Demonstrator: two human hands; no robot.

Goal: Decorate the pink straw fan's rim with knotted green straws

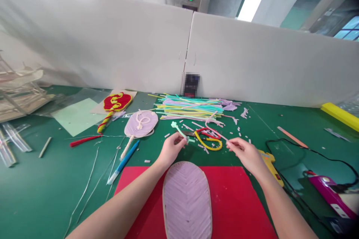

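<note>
My left hand point(172, 150) pinches a mint-green pipe cleaner point(179, 130) whose far end is curled into a small knot. In my right hand point(246, 151) is the end of a pale pink pipe cleaner point(217, 133), bent into a hook at its far end. Between the hands lie scissors point(209, 147) with red and yellow handles. Below them, an oval panel point(187, 199) covered in lilac strips in a herringbone pattern rests on a red board point(232, 198). Cut lilac bits lie scattered around the scissors.
A pile of coloured pipe cleaners point(190, 107) lies at the back. To the left are a lilac fan point(148, 127), a red-and-yellow fan point(123, 101) and a blue pen point(123, 161). On the right are a yellow glue gun point(270, 166) with a black cord and a purple power strip point(331, 194).
</note>
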